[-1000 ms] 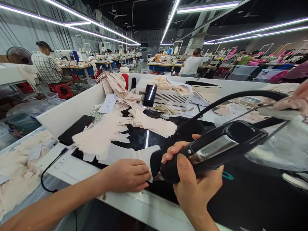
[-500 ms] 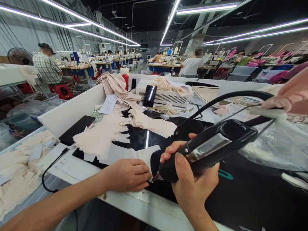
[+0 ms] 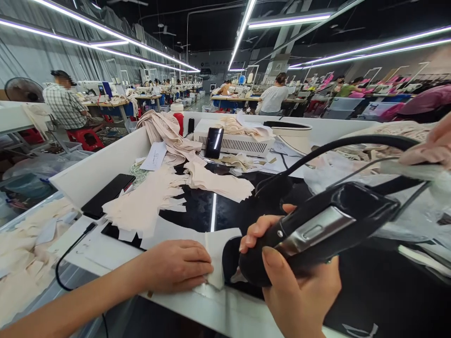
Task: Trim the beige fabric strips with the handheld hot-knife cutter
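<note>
My right hand (image 3: 299, 291) grips a black corded handheld tool (image 3: 317, 230) with a silver plate on its side, thumb along its near end. A thick black cable curves from the tool back over the table. My left hand (image 3: 179, 265) lies flat, fingers stretched, on a pale strip of fabric (image 3: 225, 239) at the table's front edge. The strip has a seam line near its right end, close to the tool's rounded end. Beyond my left hand lies a stack of cream fabric pieces (image 3: 141, 197). The tool's underside is hidden by my hand.
Another person's hand (image 3: 433, 145) comes in from the right near the cable. A phone (image 3: 214, 143) leans against a white vented box (image 3: 236, 141); a black phone (image 3: 107, 195) lies left. A plastic bag (image 3: 338, 183) is at the right. White walls rim the table; people sew beyond.
My right hand and the tool have shifted right and slightly down, away from my left hand. My left hand has moved slightly left and down, showing more of the fabric strip's end.
</note>
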Motion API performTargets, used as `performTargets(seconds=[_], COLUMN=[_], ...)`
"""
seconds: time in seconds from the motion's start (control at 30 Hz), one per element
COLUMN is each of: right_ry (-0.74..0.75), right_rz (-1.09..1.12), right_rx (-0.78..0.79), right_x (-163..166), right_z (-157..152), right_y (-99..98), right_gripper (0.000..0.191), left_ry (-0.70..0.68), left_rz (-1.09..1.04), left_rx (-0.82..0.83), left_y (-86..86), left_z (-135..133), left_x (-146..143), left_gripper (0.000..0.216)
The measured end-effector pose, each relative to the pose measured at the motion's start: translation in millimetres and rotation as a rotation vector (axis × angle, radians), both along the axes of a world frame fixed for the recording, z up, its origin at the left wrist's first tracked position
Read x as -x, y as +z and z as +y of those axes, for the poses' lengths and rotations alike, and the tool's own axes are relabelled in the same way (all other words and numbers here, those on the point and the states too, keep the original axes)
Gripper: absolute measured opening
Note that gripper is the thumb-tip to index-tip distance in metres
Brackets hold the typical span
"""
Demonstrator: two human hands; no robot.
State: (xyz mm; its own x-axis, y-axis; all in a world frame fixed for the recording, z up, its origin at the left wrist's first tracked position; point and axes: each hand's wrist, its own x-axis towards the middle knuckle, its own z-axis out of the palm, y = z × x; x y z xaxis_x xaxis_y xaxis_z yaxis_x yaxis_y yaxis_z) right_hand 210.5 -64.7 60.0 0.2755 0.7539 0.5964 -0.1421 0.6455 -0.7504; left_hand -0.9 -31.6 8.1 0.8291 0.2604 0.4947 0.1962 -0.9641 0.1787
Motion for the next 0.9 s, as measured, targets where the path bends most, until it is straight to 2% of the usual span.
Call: performTargets(seconds=[0.13,0.27,0.4,0.63,0.77,0.9], right_ry=[-0.141,-0.274,-0.275,-0.267,-0.292,-0.297], right_rz=[-0.022,-0.041,-0.011,-0.045,-0.085,-0.114], right_rx=[0.001,0.018,-0.010,-0.012,0.009,0.015], right_x=[-14.9,-28.6,-32.3,-27.1,-26.3,-26.8], right_z=[15.2,36.6,48.9,55.7,57.3,56.6], right_y=[12.4,14.1,8.1,1.6,-0.7,-2.6], right_gripper=[0.034,0.034,0.034,0.029,0.028,0.027], left_ry=[-0.029,-0.011,0.048,0.110,0.114,0.133], left_rz=[0.032,0.037,-0.004,0.022,0.082,0.112], left_rx=[0.092,0.083,-0.001,-0.142,-0.158,-0.167], left_y=[7.0,17.1,21.1,11.9,9.7,6.8], left_z=[-4.5,-2.5,5.0,20.0,26.5,30.5], left_x=[7.9,4.4,-14.7,-51.1,-59.9,-61.2], left_gripper=[0.023,0.023,0.023,0.024,0.029,0.023])
